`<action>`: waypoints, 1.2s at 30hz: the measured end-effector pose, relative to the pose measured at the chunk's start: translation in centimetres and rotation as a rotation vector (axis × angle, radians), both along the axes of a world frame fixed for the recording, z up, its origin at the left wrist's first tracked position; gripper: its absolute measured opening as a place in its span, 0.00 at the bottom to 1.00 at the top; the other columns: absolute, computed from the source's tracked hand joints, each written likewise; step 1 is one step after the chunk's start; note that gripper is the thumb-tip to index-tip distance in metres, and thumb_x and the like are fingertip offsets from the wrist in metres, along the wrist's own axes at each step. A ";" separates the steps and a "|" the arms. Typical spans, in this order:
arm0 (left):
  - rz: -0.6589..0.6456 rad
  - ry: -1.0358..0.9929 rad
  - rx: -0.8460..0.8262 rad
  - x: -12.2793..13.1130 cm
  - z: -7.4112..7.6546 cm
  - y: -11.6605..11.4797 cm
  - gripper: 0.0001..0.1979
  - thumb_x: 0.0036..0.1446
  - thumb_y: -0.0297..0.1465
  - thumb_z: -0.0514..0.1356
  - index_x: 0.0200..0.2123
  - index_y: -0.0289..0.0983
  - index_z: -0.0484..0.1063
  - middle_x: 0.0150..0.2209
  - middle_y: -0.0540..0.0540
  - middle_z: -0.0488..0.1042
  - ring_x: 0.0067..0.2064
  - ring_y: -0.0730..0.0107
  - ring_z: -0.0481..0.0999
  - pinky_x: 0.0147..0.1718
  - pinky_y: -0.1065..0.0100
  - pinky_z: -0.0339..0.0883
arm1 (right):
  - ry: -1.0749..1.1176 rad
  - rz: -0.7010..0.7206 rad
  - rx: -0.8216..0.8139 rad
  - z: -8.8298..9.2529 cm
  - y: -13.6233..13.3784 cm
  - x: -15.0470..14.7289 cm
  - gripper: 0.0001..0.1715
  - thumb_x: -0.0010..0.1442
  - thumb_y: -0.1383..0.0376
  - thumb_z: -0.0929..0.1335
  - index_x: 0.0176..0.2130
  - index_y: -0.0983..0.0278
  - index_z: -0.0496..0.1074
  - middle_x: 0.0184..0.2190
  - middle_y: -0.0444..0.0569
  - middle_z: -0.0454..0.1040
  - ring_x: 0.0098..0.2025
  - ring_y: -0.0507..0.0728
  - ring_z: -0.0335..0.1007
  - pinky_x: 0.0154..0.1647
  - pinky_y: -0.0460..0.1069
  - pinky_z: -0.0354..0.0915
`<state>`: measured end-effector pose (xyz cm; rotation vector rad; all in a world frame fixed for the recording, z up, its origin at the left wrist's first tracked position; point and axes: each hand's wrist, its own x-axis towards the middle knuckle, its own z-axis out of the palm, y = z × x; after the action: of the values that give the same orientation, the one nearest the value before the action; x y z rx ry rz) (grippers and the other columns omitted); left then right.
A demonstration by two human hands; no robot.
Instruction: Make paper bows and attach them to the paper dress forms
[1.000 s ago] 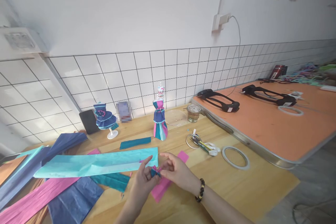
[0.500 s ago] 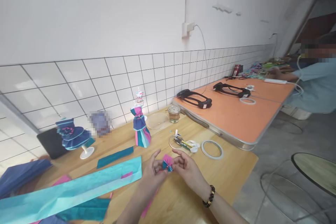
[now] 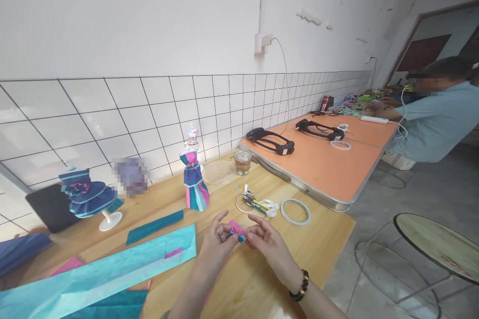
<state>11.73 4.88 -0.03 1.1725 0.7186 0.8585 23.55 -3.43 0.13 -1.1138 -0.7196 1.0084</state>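
Note:
Between my fingertips is a small pleated paper bow (image 3: 237,231), pink above and blue-teal below. My left hand (image 3: 218,239) pinches its left side between thumb and fingers. On the other side, my right hand (image 3: 266,238) has its thumb and fingertips together at the bow's right edge. A beaded bracelet circles my right wrist. Left of my hands lies a long light-blue paper strip (image 3: 123,261) with a pink scrap (image 3: 173,253) on it, and behind it a narrow teal strip (image 3: 155,227). A small doll figure in a paper dress (image 3: 196,179) stands beyond.
A navy paper dress on a stand (image 3: 88,194) is at the left. Behind my right hand are pens (image 3: 260,204), a tape roll (image 3: 295,212) and a glass jar (image 3: 242,162). Black headsets (image 3: 271,140) lie on the orange table (image 3: 318,164). A person (image 3: 437,114) sits at right.
The view has swung slightly right, so the scene sits further left. The bow has turned a little between my fingers, showing more of its pleated lower edge. Both hands keep their pinch.

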 end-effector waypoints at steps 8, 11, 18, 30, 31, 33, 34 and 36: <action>0.031 -0.030 -0.025 0.5 -0.5 -0.5 0.34 0.37 0.29 0.66 0.50 0.31 0.61 0.27 0.46 0.75 0.32 0.66 0.75 0.32 0.68 0.65 | -0.009 -0.056 0.034 -1.2 0.1 -0.2 0.31 0.45 0.61 0.74 0.47 0.63 0.63 0.26 0.43 0.70 0.30 0.52 0.68 0.37 0.50 0.64; 0.012 -0.024 -0.033 0.5 -0.7 -0.6 0.33 0.37 0.29 0.66 0.49 0.32 0.62 0.27 0.46 0.75 0.31 0.67 0.75 0.32 0.67 0.65 | -0.002 -0.060 0.021 -0.8 0.0 -0.2 0.32 0.45 0.61 0.74 0.48 0.63 0.62 0.26 0.43 0.70 0.30 0.52 0.67 0.37 0.49 0.63; -0.058 -0.049 -0.077 0.3 -0.4 -0.7 0.33 0.37 0.29 0.67 0.49 0.31 0.62 0.25 0.48 0.75 0.28 0.70 0.73 0.32 0.67 0.64 | 0.052 -0.040 0.005 -0.4 0.0 -0.2 0.33 0.45 0.60 0.73 0.48 0.64 0.61 0.24 0.40 0.68 0.27 0.51 0.65 0.32 0.48 0.60; -0.025 -0.081 -0.266 0.4 -1.3 -0.3 0.37 0.33 0.30 0.70 0.50 0.33 0.62 0.24 0.50 0.74 0.26 0.71 0.72 0.29 0.69 0.63 | 0.108 -0.076 -0.032 -0.2 -0.1 -0.9 0.32 0.43 0.63 0.74 0.47 0.64 0.62 0.23 0.39 0.69 0.25 0.50 0.65 0.29 0.47 0.59; -0.020 -0.079 -0.268 0.5 -1.3 -0.3 0.37 0.32 0.30 0.70 0.49 0.34 0.63 0.24 0.50 0.74 0.26 0.71 0.72 0.29 0.69 0.63 | 0.112 -0.081 -0.037 -0.2 -0.1 -1.0 0.33 0.42 0.63 0.74 0.47 0.64 0.63 0.22 0.39 0.68 0.25 0.50 0.65 0.28 0.47 0.59; -0.010 -0.081 -0.268 0.5 -1.3 -0.3 0.36 0.32 0.30 0.70 0.49 0.34 0.63 0.24 0.50 0.75 0.27 0.71 0.72 0.30 0.68 0.64 | 0.114 -0.086 -0.040 -0.2 0.1 -1.1 0.33 0.41 0.63 0.74 0.47 0.64 0.63 0.21 0.38 0.67 0.24 0.50 0.64 0.28 0.47 0.59; -0.008 -0.084 -0.270 0.5 -1.2 -0.3 0.37 0.32 0.30 0.70 0.49 0.33 0.63 0.24 0.50 0.75 0.27 0.70 0.73 0.30 0.68 0.64 | 0.115 -0.085 -0.043 -0.1 0.1 -1.2 0.33 0.41 0.63 0.74 0.47 0.64 0.63 0.21 0.38 0.67 0.24 0.50 0.64 0.27 0.47 0.58; -0.005 -0.098 -0.287 0.4 -1.1 -0.3 0.37 0.32 0.30 0.70 0.50 0.33 0.62 0.24 0.50 0.75 0.28 0.70 0.73 0.30 0.69 0.64 | 0.123 -0.077 -0.051 -0.1 0.1 -1.3 0.34 0.41 0.63 0.74 0.47 0.64 0.62 0.21 0.37 0.67 0.24 0.50 0.63 0.28 0.46 0.58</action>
<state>12.16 4.60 -1.10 0.8704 0.7311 0.7742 22.27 -3.32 0.04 -1.1057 -0.5507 1.0247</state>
